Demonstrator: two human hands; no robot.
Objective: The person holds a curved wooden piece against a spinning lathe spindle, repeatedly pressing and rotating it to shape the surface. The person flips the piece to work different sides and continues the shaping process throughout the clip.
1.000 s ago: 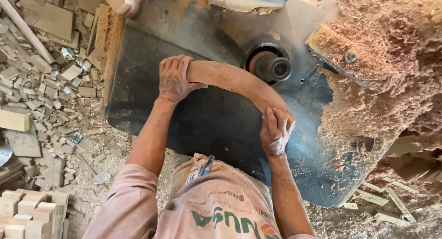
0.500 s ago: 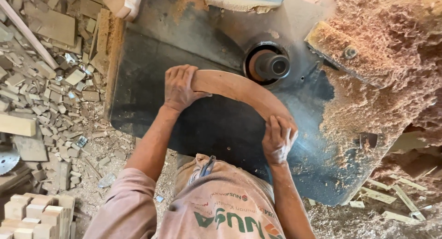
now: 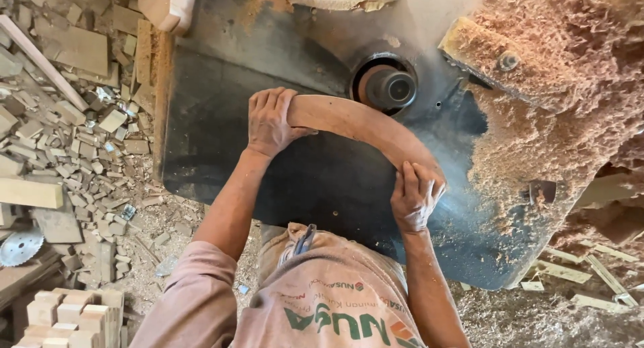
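Observation:
A curved reddish-brown wooden piece (image 3: 355, 123) lies flat on a dark metal machine table (image 3: 221, 133), its outer curve just below the round spindle cutter (image 3: 388, 88). My left hand (image 3: 270, 121) grips the left end of the curved piece, fingers wrapped over the top. My right hand (image 3: 414, 195) clasps its right end, thumb and fingers pinching the edge. Both forearms reach forward from my body, which is pressed against the near edge of the table.
Heaped wood shavings (image 3: 570, 86) cover the table's right side. Offcut blocks (image 3: 74, 127) litter the floor at left. A circular saw blade (image 3: 20, 246) lies at lower left beside stacked pale blocks (image 3: 74, 318). Thin wood strips (image 3: 590, 281) lie at lower right.
Both hands have slid the curved piece to the left along the cutter, so the spindle now meets it nearer the middle.

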